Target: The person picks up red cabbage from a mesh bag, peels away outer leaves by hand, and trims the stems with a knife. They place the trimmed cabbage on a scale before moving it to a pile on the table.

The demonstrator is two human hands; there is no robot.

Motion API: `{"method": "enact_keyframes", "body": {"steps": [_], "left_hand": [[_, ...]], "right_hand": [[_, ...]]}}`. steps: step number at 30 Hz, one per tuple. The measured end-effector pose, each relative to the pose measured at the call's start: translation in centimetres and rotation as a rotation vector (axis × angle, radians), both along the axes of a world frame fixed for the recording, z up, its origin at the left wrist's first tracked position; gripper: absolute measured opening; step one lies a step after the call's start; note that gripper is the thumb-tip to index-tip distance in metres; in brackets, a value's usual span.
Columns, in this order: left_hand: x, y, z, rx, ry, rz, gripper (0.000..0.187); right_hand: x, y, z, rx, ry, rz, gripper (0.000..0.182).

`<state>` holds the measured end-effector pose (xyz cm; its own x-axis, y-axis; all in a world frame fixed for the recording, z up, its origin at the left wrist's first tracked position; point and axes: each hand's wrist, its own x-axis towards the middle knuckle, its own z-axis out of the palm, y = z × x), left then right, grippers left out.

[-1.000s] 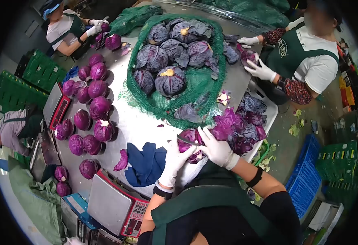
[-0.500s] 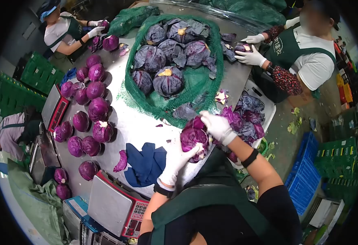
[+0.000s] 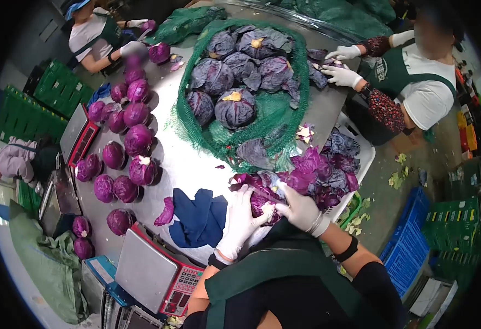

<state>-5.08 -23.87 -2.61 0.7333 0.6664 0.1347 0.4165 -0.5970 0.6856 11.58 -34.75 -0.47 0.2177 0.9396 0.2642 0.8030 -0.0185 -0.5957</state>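
My gloved left hand (image 3: 239,222) cups a red cabbage (image 3: 258,204) from the left, thumb across its pale cut stem end. On its right side, my gloved right hand (image 3: 305,213) grips the cabbage's edge with bent fingers, where an outer leaf stands loose. The leaf's hold in the fingers is partly hidden. Just right of the cabbage lie peeled purple leaves (image 3: 312,167), heaped in a white bin (image 3: 368,156). Beyond my hands, a green mesh bag (image 3: 284,123) holds several untrimmed red cabbages (image 3: 235,108).
Several peeled cabbages (image 3: 139,140) line the left of the metal table (image 3: 166,129). A blue cloth (image 3: 199,219) and a red-grey scale (image 3: 150,268) lie nearer me. One co-worker (image 3: 416,77) handles a cabbage at right; another (image 3: 95,38) works at far left. A blue crate (image 3: 408,236) stands right.
My right hand has moved from the cabbage's top down to its right side, and an outer leaf now stands away from it. The view has shifted slightly.
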Motion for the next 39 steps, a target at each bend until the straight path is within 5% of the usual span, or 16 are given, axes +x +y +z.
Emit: {"method": "enact_keyframes", "body": {"steps": [1,3,6,7,10,17,23,26,28,29,31,34,36,38,39], "left_hand": [[0.4,0.0,0.2,-0.008,-0.009,0.003,0.075],[0.8,-0.2,0.2,-0.02,-0.014,-0.007,0.075],[0.8,-0.2,-0.3,0.009,-0.006,0.005,0.08],[0.8,-0.3,-0.4,0.035,0.02,0.023,0.081],[0.9,-0.2,-0.1,0.049,0.051,0.053,0.086],[0.6,-0.7,0.8,0.027,0.188,0.005,0.098],[1.3,-1.5,1.3,0.131,0.195,-0.003,0.089],[0.6,-1.8,1.3,0.075,0.242,0.052,0.082],[0.0,-1.6,2.4,-0.103,0.259,0.092,0.08],[0.0,-1.5,2.0,-0.107,0.259,0.104,0.08],[0.1,-1.3,0.9,0.376,0.109,0.102,0.081],[1.4,-2.1,0.4,0.065,0.074,0.155,0.076],[2.1,-2.0,1.3,0.137,0.19,0.074,0.076],[2.2,-2.0,1.4,0.137,0.238,0.079,0.073],[2.1,-2.0,1.3,0.132,0.232,0.084,0.071]], "right_hand": [[-0.3,0.1,0.4,-0.001,-0.004,-0.017,0.057],[-1.0,0.5,2.4,-0.539,0.022,-0.117,0.06],[0.3,1.3,0.9,-0.538,-0.032,-0.072,0.052],[1.5,1.1,-2.1,0.007,-0.221,-0.002,0.048],[2.1,1.7,-1.0,-0.295,0.013,-0.119,0.038],[1.5,1.9,-1.6,-0.196,0.104,-0.036,0.059],[3.5,5.1,-3.9,-0.166,-0.15,-0.267,0.009],[6.9,6.0,-8.0,-0.397,-0.02,-0.266,0.026],[5.3,4.5,-5.8,-0.101,0.069,-0.286,0.039],[4.4,3.5,-3.4,-0.153,0.167,-0.296,0.049],[2.3,1.3,-2.5,-0.19,0.212,-0.269,0.047],[-1.4,-0.6,-1.7,-0.168,-0.066,-0.15,0.041],[-1.4,-0.5,-4.5,-0.378,-0.004,-0.282,0.035],[0.5,-0.2,-6.2,-0.126,-0.158,-0.077,0.031],[0.7,0.6,-5.2,-0.133,0.165,-0.287,0.028]]}}
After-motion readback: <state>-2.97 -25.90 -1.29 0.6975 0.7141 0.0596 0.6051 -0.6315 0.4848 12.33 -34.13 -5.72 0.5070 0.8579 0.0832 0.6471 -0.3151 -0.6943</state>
